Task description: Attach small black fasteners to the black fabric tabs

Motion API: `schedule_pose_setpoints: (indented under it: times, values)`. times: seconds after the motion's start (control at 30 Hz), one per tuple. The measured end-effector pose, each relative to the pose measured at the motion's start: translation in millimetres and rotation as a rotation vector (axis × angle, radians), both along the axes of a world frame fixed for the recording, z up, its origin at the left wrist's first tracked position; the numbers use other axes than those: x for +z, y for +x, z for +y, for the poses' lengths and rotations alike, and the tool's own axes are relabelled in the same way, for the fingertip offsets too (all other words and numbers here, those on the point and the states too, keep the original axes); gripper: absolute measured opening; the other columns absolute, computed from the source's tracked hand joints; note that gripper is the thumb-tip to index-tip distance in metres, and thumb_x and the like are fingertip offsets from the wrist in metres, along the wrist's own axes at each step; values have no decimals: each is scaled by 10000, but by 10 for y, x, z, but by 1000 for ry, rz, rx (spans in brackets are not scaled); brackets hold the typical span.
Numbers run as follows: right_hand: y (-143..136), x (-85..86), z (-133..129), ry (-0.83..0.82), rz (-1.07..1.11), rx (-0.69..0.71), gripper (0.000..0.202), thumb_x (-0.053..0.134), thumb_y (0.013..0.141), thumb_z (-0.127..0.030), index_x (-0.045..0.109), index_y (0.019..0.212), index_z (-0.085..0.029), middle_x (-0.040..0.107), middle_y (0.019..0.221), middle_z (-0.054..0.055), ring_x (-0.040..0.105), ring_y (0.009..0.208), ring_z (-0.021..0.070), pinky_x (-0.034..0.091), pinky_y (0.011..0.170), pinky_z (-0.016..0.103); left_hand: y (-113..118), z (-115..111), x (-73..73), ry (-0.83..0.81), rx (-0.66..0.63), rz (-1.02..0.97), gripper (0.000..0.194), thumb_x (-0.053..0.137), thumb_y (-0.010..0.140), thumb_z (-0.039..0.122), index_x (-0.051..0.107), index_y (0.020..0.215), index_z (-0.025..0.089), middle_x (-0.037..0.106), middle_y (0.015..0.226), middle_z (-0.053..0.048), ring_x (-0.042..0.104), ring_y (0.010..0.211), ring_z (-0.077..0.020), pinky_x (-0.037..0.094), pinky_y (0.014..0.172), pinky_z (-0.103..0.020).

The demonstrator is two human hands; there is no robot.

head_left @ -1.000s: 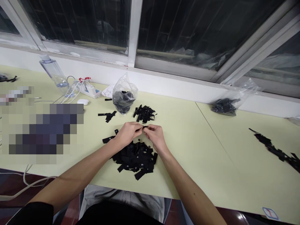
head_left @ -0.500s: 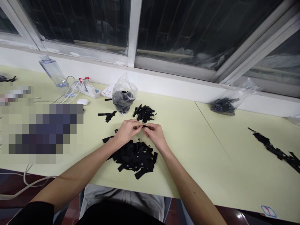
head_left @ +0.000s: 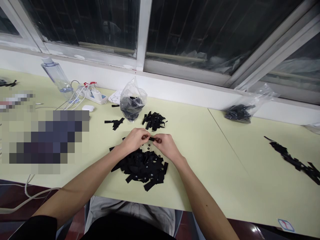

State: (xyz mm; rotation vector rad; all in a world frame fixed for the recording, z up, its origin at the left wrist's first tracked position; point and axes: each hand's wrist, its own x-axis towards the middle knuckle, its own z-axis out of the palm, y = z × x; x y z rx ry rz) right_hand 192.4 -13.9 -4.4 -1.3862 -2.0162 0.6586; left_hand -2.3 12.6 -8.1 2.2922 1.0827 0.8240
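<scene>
A short black fabric strip [head_left: 151,139] is stretched between my two hands, just above the table. My left hand [head_left: 135,139] pinches one end of it, and my right hand [head_left: 163,143] pinches the other. Right below lies a heaped pile of black fabric strips [head_left: 145,170], some bearing small white marks. Several small black rings [head_left: 148,148] rest on the table between the pile and my hands. Beyond my fingers is a smaller pile of black strips [head_left: 155,120].
A clear plastic bag [head_left: 132,103] of black pieces stands behind the piles; another bag [head_left: 240,112] lies at the back right. On the left are a water bottle [head_left: 56,76], a power strip [head_left: 93,96] with cables and a white case [head_left: 88,108]. Black strips [head_left: 292,158] lie far right.
My hands have moved slightly apart and the black strip between them now shows more clearly. Another small ring is now visible on the table below my fingers.
</scene>
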Motion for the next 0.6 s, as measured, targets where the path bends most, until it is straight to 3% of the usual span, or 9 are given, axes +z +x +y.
schedule_pose_setpoints:
  times: [0.3,0.43,0.6]
  values:
    - [102,9,27,140,-196,28,233,508,811,-133,629,622,-194,562,612,7,441,548,140,321,583,283,-26,18,-7,26,38,-3,189,529,936,200,718,946,190,683,910,-51,633,763,-161,496,717,-270]
    - [148,55,29,92,-157,87,206,528,839,-166,719,767,-191,629,688,24,505,590,149,375,610,287,-32,14,7,38,86,-84,225,480,972,219,688,1057,207,675,1045,-62,649,877,-170,513,795,-281]
    - [186,153,9,40,-63,147,214,548,881,-179,748,948,-216,659,868,46,558,678,151,423,632,287,-35,-3,68,66,133,-145,218,470,976,192,637,1114,211,662,1021,-53,634,861,-158,501,802,-282]
